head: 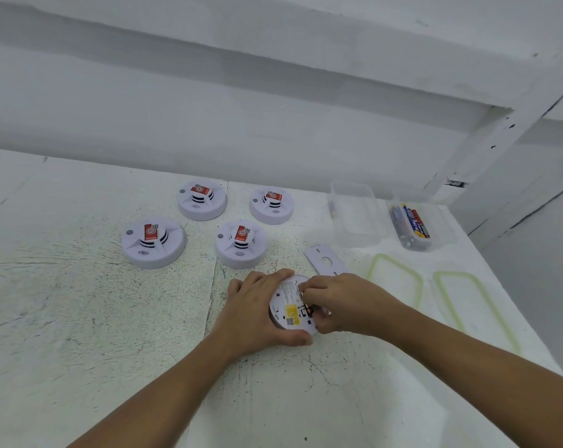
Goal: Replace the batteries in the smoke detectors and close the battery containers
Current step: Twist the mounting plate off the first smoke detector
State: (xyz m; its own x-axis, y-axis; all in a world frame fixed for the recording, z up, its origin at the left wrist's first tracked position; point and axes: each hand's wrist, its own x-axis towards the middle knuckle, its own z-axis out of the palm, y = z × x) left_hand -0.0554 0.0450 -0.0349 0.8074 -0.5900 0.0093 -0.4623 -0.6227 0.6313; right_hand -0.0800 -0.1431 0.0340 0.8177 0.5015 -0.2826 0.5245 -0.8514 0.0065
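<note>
Reaching in from the bottom edge: two bare forearms, meeting low over a scuffed white table (80, 318). Grips an upturned smoke detector (285, 297) with the left hand (251, 313), fingers curled over the far rim and thumb hooked round the near rim, pinning it flat to the tabletop near the right of centre. Works at the open battery compartment (307, 311) on the detector's back with the right hand (345, 303), fingers bent and tips bunched over red and black wires beside a yellow label (291, 309); cannot tell whether anything is pinched between them. Just beyond the right knuckles, flat on the table: a white back plate (325, 260) with a round hole. Farther back and to the left, face up and apart from one another: four more smoke detectors, each with a red sticker on top, at near left (153, 242), far left (201, 200), far right (271, 205) and near right (241, 244). Over on the right, side by side: a clear plastic container (351, 189), contents hard to make out, and a second clear container (445, 227) holding a bundle of batteries (412, 223). Nearer than those, flat on the table: two clear lids with green seals, one (373, 266) beside the other (454, 273). Behind everything, a plain white wall.
</note>
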